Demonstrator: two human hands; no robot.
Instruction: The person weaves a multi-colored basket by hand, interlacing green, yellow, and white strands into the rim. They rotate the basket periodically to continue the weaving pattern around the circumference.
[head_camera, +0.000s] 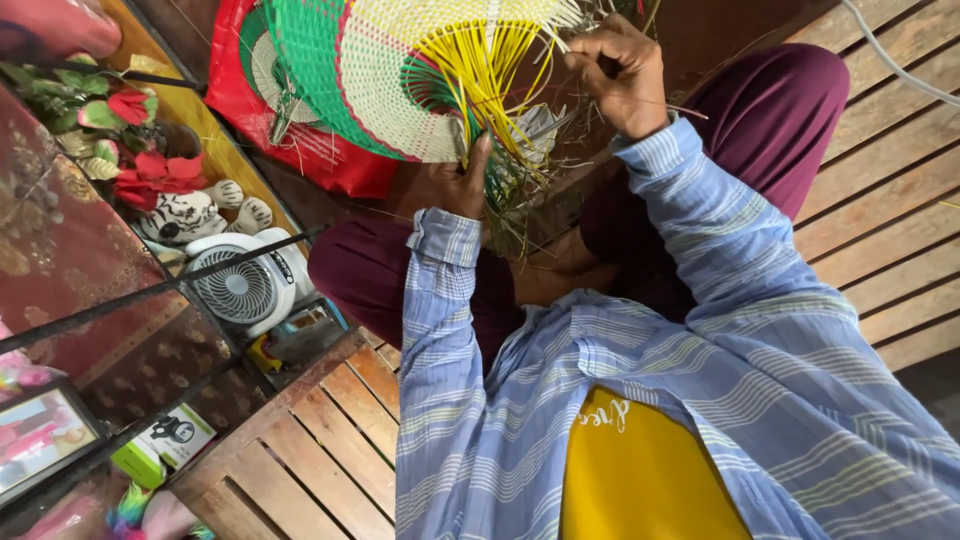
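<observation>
Woven fan (400, 90), half-finished, sits between both hands. Left hand (455, 185) pinches its base; right hand (620, 75) is closed around loose yellow strips (490, 70), mid-weave. Next strip likely needs threading across.

Left hand (455, 185) gripping woven fan (400, 80) at its base, right hand (622, 75) pinching yellow strands (495, 60), small white fan (245, 285) nearby

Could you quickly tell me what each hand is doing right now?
Left hand: closed on the woven fan.
Right hand: pinching a thin strand.
</observation>
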